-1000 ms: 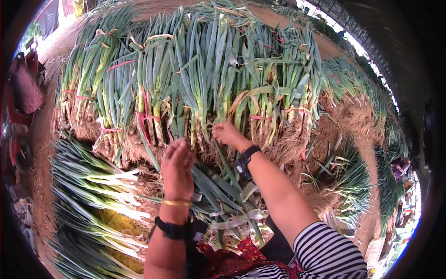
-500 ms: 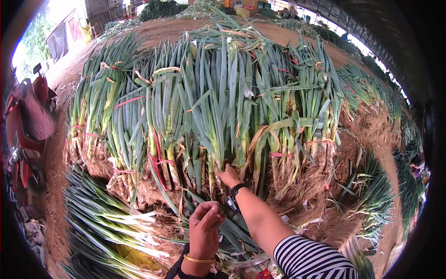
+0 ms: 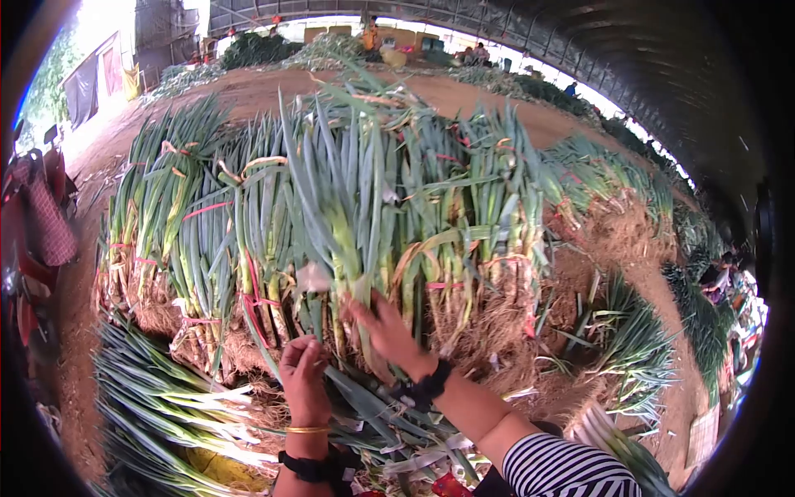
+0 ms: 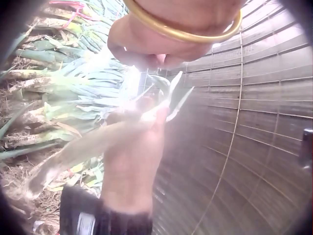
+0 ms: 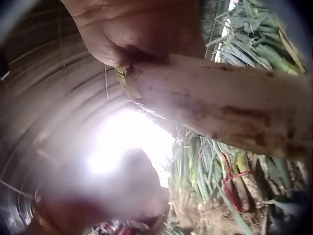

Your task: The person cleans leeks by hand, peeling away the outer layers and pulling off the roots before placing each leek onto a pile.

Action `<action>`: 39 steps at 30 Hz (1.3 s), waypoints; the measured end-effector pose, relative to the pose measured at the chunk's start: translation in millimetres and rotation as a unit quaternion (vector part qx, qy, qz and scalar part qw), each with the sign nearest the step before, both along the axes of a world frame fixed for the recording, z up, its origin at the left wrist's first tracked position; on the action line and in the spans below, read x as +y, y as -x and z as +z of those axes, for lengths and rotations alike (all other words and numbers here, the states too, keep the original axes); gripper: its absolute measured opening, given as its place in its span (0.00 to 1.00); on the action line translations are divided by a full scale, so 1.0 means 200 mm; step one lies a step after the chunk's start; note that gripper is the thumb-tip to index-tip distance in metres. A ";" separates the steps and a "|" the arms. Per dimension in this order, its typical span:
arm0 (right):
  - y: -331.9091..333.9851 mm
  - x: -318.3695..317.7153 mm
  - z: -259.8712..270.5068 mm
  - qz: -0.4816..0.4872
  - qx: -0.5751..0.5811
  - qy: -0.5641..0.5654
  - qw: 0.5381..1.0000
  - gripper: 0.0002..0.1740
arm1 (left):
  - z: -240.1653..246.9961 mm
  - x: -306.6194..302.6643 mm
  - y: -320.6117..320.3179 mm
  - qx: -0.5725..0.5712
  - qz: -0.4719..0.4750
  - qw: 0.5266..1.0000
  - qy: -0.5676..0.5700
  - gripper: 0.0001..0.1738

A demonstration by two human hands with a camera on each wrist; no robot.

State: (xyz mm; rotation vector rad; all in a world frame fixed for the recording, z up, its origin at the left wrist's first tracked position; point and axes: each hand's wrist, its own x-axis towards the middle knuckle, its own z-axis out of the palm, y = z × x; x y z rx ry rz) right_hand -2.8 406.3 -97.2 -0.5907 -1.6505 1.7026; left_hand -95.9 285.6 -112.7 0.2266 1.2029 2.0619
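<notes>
My right hand (image 3: pixel 389 333) grips a thick green onion (image 5: pixel 220 105) by its stalk, in front of the upright bundles. The pale, brown-streaked stalk passes under the palm in the right wrist view and slants down to its root end in the left wrist view. My left hand (image 3: pixel 304 371), with a gold bangle (image 4: pixel 186 35) at the wrist, hovers lower and to the left. Its fingers are curled in toward the thumb, and no thing shows between them. A pale blurred scrap (image 3: pixel 313 278) appears just left of the held onion's leaves.
Bundles of green onions (image 3: pixel 199 240) tied with red bands stand in a row ahead. Loose onions (image 3: pixel 174 406) lie at the left on yellow material, others (image 3: pixel 629 331) at the right. A red motorbike (image 3: pixel 37 240) stands far left. Brown ground (image 3: pixel 265 87) runs behind the row.
My right hand has gone from reaching among the stems to gripping an onion and drawing it out toward me. The left hand stays curled nearby. The head view has tilted up.
</notes>
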 end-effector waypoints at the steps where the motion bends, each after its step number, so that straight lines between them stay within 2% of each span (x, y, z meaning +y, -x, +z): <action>1: -0.06 -0.06 -0.04 -0.013 -0.023 -0.052 0.998 0.17 | 0.00 -0.01 0.01 0.017 -0.007 1.000 -0.010 0.04; 3: -0.17 -0.21 -0.08 -0.025 -0.046 -0.121 0.991 0.16 | 0.03 -0.02 -0.03 0.063 0.008 0.998 -0.012 0.07; 4: -0.25 -0.28 -0.12 -0.033 -0.098 -0.120 0.987 0.16 | 0.04 -0.03 -0.05 0.099 -0.013 0.995 -0.024 0.09; 6: -0.35 -0.40 -0.20 -0.082 -0.097 -0.210 0.969 0.18 | 0.12 -0.06 -0.13 0.153 -0.067 0.985 -0.052 0.10; 7: -0.40 -0.46 -0.22 -0.085 -0.097 -0.213 0.969 0.18 | 0.02 -0.06 -0.13 0.141 -0.116 0.981 -0.060 0.11; 8: -0.44 -0.51 -0.22 -0.097 -0.130 -0.218 0.962 0.19 | 0.03 -0.06 -0.19 0.143 -0.138 0.977 -0.080 0.11; 10: -0.53 -0.59 -0.21 -0.110 -0.162 -0.220 0.956 0.20 | 0.08 -0.12 -0.31 0.177 -0.133 0.975 -0.014 0.12; 11: -0.57 -0.61 -0.19 -0.099 -0.175 -0.167 0.965 0.20 | 0.06 -0.14 -0.33 0.180 -0.133 0.974 -0.013 0.12; 12: -0.60 -0.64 -0.17 -0.090 -0.185 -0.115 0.972 0.20 | 0.02 -0.14 -0.35 0.129 -0.158 0.978 -0.045 0.12; 13: -0.63 -0.65 -0.17 -0.117 -0.160 -0.147 0.969 0.19 | -0.01 -0.13 -0.36 0.077 -0.182 0.977 -0.075 0.12; 14: -0.67 -0.65 -0.18 -0.118 -0.155 -0.145 0.970 0.19 | 0.00 -0.14 -0.38 0.081 -0.183 0.977 -0.072 0.12; 16: -0.74 -0.62 -0.25 -0.156 -0.223 -0.269 0.924 0.15 | -0.02 -0.18 -0.40 0.004 -0.250 0.966 -0.069 0.17; 17: -0.79 -0.60 -0.28 -0.140 -0.235 -0.499 0.822 0.12 | -0.25 -0.16 -0.36 0.263 -0.233 0.928 -0.124 0.19; 18: -0.81 -0.62 -0.25 -0.186 -0.209 -0.524 0.804 0.10 | -0.18 -0.18 -0.40 0.337 -0.198 0.907 -0.156 0.21; 19: -0.82 -0.62 -0.27 -0.213 -0.167 -0.437 0.858 0.10 | -0.10 -0.21 -0.42 0.382 -0.220 0.895 -0.065 0.24; 20: -0.84 -0.62 -0.26 -0.251 -0.166 -0.464 0.833 0.12 | -0.07 -0.23 -0.44 0.191 -0.247 0.944 -0.104 0.20; 21: -0.86 -0.62 -0.28 -0.282 -0.165 -0.412 0.850 0.13 | 0.07 -0.23 -0.50 -0.046 -0.208 0.975 -0.066 0.18; 22: -0.88 -0.61 -0.31 -0.314 -0.165 -0.362 0.862 0.14 | 0.07 -0.22 -0.52 -0.024 -0.200 0.976 -0.079 0.20; 23: -0.88 -0.64 -0.20 -0.275 -0.055 -0.026 0.960 0.13 | 0.14 -0.23 -0.56 -0.075 -0.192 0.973 -0.100 0.21; 24: -0.88 -0.65 -0.06 -0.211 0.068 0.306 0.926 0.16 | 0.14 -0.23 -0.56 -0.092 -0.191 0.969 -0.129 0.21; 26: -0.92 -0.64 -0.04 -0.197 0.122 0.351 0.907 0.19 | 0.15 -0.24 -0.54 -0.095 -0.177 0.970 -0.136 0.21; 27: -0.94 -0.63 -0.09 -0.152 0.187 0.375 0.895 0.18 | 0.12 -0.23 -0.51 -0.104 -0.182 0.964 -0.161 0.20; 32: -1.09 -0.59 -0.15 -0.133 0.180 0.341 0.913 0.19 | 0.06 -0.22 -0.33 -0.116 -0.200 0.947 -0.224 0.18; 33: -1.12 -0.58 -0.17 -0.152 0.084 0.239 0.955 0.19 | 0.04 -0.21 -0.28 -0.110 -0.202 0.946 -0.227 0.18; 34: -1.15 -0.57 -0.20 -0.167 -0.014 0.133 0.977 0.19 | 0.02 -0.21 -0.23 -0.104 -0.202 0.946 -0.231 0.17; 35: -1.18 -0.57 -0.22 -0.178 -0.100 0.059 0.977 0.19 | 0.02 -0.21 -0.20 -0.093 -0.204 0.946 -0.233 0.17; 36: -1.21 -0.56 -0.28 -0.175 -0.102 0.062 0.977 0.19 | 0.00 -0.22 -0.18 -0.095 -0.201 0.948 -0.229 0.17; 37: -1.24 -0.55 -0.37 -0.171 -0.177 0.031 0.969 0.19 | -0.02 -0.22 -0.16 -0.097 -0.204 0.945 -0.237 0.17; 39: -1.29 -0.55 -0.47 -0.166 -0.330 -0.016 0.929 0.19 | -0.03 -0.22 -0.14 -0.095 -0.200 0.947 -0.234 0.17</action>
